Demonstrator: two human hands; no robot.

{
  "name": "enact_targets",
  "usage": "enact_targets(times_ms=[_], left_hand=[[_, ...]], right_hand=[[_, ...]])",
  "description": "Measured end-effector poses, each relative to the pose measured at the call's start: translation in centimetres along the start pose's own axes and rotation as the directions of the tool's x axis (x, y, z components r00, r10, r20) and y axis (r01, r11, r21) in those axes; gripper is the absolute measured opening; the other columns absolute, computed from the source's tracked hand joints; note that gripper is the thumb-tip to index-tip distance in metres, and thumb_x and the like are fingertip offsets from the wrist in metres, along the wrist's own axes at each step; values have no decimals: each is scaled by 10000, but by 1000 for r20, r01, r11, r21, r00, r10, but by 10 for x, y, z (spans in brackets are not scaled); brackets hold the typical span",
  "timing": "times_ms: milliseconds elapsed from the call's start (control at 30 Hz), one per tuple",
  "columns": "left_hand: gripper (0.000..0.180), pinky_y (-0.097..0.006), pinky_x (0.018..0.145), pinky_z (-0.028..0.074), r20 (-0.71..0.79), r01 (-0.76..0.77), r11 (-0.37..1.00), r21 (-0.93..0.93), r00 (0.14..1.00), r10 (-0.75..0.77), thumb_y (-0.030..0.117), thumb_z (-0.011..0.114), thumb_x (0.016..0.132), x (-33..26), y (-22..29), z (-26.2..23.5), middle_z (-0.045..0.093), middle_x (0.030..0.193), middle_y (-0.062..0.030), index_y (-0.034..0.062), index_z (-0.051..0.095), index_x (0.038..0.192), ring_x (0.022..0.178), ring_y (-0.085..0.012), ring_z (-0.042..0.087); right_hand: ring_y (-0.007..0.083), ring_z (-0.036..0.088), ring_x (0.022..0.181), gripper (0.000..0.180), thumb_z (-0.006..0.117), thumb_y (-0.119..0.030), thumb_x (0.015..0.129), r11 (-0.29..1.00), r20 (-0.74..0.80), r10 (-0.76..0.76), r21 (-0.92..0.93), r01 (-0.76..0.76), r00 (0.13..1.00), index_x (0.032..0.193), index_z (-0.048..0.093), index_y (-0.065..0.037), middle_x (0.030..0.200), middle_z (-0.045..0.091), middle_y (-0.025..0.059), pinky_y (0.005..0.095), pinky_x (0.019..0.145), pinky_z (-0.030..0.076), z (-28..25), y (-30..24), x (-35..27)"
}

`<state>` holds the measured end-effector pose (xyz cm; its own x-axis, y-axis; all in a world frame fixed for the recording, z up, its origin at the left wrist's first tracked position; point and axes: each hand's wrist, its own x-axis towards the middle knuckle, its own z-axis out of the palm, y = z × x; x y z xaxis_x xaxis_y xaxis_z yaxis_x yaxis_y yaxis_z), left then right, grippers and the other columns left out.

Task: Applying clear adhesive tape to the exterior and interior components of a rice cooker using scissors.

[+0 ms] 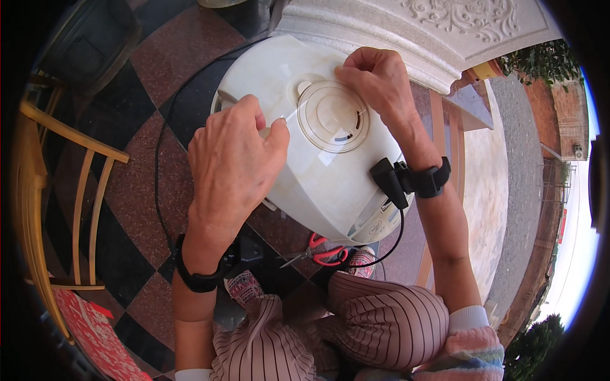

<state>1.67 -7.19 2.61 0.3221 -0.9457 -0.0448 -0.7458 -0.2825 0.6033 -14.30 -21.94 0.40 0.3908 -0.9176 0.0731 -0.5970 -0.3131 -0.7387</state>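
Observation:
Below both hands stands a white rice cooker [254, 76] with a round steam vent [330, 117] in its lid. My left hand [232, 159] is above the lid's left side, fingers curled and thumb near the forefinger. My right hand [381, 79] is at the far right of the vent, its thumb and fingertips pinched together close over the lid. Faint glossy edges show on the lid between the hands; whether they are clear film or reflections I cannot tell. What either hand pinches is too small or hidden. Each wrist wears a black strap with a small device.
Scissors [324, 253] with red handles lie on the checkered tile floor by my feet, near the cooker's front. A black cable [157, 184] curves along the floor at left. A wooden chair [79, 209] stands left, a dark pot [92, 47] far left. Behind the cooker rises a carved white base [381, 32].

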Motion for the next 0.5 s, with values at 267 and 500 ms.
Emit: enact_targets(times_ms=[267, 500], left_hand=[[272, -472, 706, 489, 12, 29, 983, 181, 999, -31, 225, 536, 799, 4, 3, 0, 634, 787, -249, -40, 583, 760, 751, -402, 636], [313, -462, 709, 462, 45, 83, 953, 292, 994, -100, 291, 576, 794, 11, 7, 1, 631, 759, -217, -16, 569, 734, 759, -402, 618]], right_hand=[[165, 606, 546, 158, 679, -181, 681, 999, -34, -34, -26, 33, 999, 688, 670, -23, 610, 642, 84, 289, 590, 504, 5, 7, 4], [198, 625, 620, 199, 690, -220, 681, 999, 48, -15, -42, 17, 999, 709, 659, -26, 682, 650, 86, 311, 649, 511, -1, 11, 10]])
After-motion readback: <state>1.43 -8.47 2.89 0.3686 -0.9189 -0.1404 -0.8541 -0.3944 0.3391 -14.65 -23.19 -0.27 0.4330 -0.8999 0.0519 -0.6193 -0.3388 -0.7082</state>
